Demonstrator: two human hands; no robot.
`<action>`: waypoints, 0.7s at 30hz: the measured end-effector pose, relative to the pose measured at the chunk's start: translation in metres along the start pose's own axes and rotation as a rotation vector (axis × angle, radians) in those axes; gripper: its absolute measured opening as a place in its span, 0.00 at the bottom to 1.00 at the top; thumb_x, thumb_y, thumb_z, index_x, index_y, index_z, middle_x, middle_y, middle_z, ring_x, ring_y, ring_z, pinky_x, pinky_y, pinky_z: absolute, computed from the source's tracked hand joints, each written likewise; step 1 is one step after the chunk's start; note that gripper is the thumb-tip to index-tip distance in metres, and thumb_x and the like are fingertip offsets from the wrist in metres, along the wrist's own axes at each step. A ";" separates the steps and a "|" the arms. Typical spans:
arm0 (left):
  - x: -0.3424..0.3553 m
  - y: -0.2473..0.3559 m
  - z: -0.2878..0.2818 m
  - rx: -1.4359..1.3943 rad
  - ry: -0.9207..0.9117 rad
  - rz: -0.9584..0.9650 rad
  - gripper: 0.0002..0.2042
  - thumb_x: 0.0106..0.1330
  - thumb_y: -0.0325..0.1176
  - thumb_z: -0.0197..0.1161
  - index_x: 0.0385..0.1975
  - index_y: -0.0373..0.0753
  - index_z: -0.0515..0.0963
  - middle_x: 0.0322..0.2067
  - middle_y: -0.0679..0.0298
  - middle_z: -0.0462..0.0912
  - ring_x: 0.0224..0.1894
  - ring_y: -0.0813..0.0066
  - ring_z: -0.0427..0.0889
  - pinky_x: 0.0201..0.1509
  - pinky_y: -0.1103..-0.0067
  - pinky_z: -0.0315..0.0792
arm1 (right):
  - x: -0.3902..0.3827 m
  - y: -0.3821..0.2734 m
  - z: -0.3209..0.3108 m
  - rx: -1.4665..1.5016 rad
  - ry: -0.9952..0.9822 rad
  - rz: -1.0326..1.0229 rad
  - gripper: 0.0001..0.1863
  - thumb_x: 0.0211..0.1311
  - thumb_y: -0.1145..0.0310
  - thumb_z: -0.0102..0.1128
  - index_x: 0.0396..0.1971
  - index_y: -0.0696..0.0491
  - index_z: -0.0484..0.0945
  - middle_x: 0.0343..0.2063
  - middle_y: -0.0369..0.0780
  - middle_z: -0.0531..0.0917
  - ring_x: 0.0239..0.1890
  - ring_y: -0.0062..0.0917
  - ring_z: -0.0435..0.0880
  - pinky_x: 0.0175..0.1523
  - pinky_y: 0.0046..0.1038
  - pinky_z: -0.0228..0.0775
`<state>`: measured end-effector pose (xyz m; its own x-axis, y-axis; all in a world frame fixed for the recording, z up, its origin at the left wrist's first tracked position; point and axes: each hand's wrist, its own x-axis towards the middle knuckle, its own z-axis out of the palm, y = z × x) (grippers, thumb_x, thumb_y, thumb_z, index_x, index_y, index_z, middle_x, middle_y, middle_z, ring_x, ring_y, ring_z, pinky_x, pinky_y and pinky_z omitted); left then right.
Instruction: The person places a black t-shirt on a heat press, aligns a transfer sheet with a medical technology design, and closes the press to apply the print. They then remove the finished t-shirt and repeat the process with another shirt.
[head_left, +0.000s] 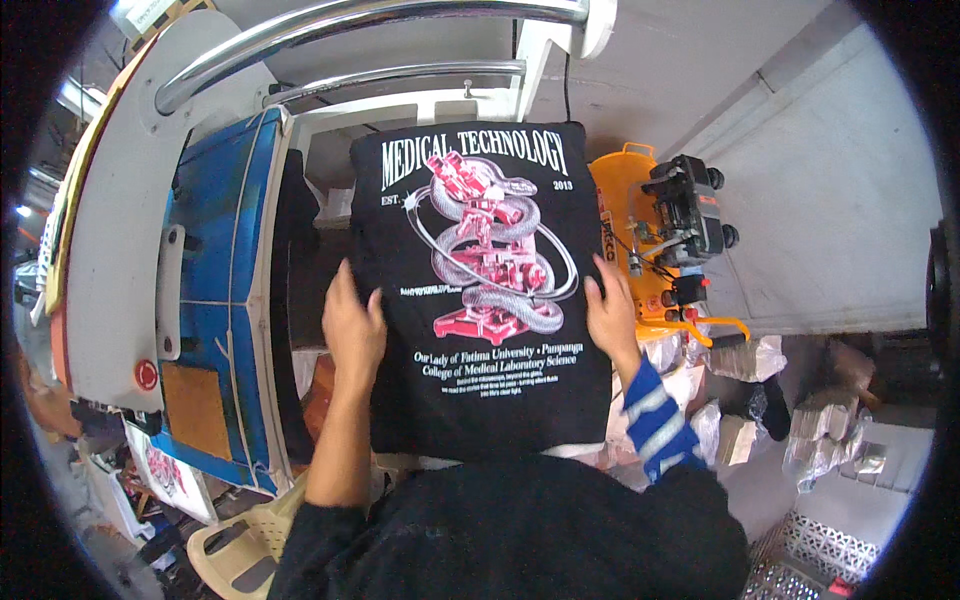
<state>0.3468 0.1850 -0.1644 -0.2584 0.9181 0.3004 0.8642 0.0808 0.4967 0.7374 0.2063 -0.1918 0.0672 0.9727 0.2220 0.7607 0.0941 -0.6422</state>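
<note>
A black shirt (400, 330) lies spread flat in front of me, its printed side up. The print (490, 250) shows a red microscope with a grey snake coiled round it, with white lettering above and below. At the shirt's left edge is my left hand (355, 320), thumb and fingers apart and pointing away from me. My right hand (611, 312) is at the opposite edge, its fingers stretched out along the side. Some of the fingers on both hands are partly hidden. A thin pale edge (575, 450) shows beneath the shirt's near end.
Left stands a blue and white machine (225, 230) with a red button (146, 375). Chrome bars (400, 38) cross the far side. An orange air compressor (655, 250) sits to the right, with plastic-wrapped bundles (820, 425) near it. A beige plastic chair (235, 545) is at lower left.
</note>
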 end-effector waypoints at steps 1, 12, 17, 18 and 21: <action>-0.035 -0.012 -0.011 -0.054 -0.008 -0.127 0.28 0.66 0.34 0.68 0.64 0.29 0.69 0.60 0.41 0.75 0.58 0.43 0.77 0.61 0.63 0.73 | -0.043 0.019 -0.001 0.108 0.017 0.205 0.25 0.74 0.57 0.59 0.63 0.58 0.74 0.56 0.52 0.80 0.59 0.42 0.79 0.64 0.36 0.68; -0.143 -0.074 -0.046 -0.363 -0.147 -0.346 0.13 0.73 0.36 0.61 0.37 0.29 0.79 0.36 0.42 0.84 0.39 0.43 0.84 0.43 0.60 0.75 | -0.162 0.010 -0.055 0.175 -0.104 0.571 0.14 0.66 0.62 0.70 0.29 0.58 0.80 0.26 0.38 0.84 0.29 0.22 0.80 0.39 0.25 0.73; -0.162 -0.072 -0.045 -0.380 -0.089 -0.325 0.13 0.75 0.36 0.56 0.39 0.29 0.77 0.36 0.41 0.84 0.40 0.40 0.84 0.44 0.58 0.74 | -0.185 -0.016 -0.058 -0.182 -0.175 0.376 0.19 0.66 0.60 0.67 0.26 0.61 0.77 0.23 0.44 0.82 0.26 0.32 0.77 0.35 0.35 0.68; -0.163 -0.071 -0.048 -0.358 -0.099 -0.331 0.13 0.76 0.36 0.56 0.40 0.29 0.76 0.36 0.41 0.84 0.40 0.39 0.83 0.44 0.58 0.74 | -0.187 -0.024 -0.061 -0.103 -0.155 0.430 0.18 0.66 0.61 0.67 0.26 0.61 0.77 0.23 0.44 0.82 0.26 0.31 0.77 0.36 0.35 0.68; -0.159 -0.071 -0.051 -0.311 -0.129 -0.326 0.13 0.76 0.36 0.55 0.41 0.29 0.76 0.35 0.40 0.84 0.41 0.38 0.83 0.45 0.57 0.74 | -0.185 -0.017 -0.063 0.098 -0.095 0.533 0.16 0.67 0.62 0.67 0.28 0.61 0.79 0.23 0.42 0.82 0.27 0.26 0.77 0.36 0.33 0.69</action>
<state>0.3040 0.0137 -0.2061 -0.4220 0.9066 -0.0059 0.5711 0.2709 0.7749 0.7529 0.0110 -0.1755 0.3652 0.9053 -0.2168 0.5733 -0.4022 -0.7138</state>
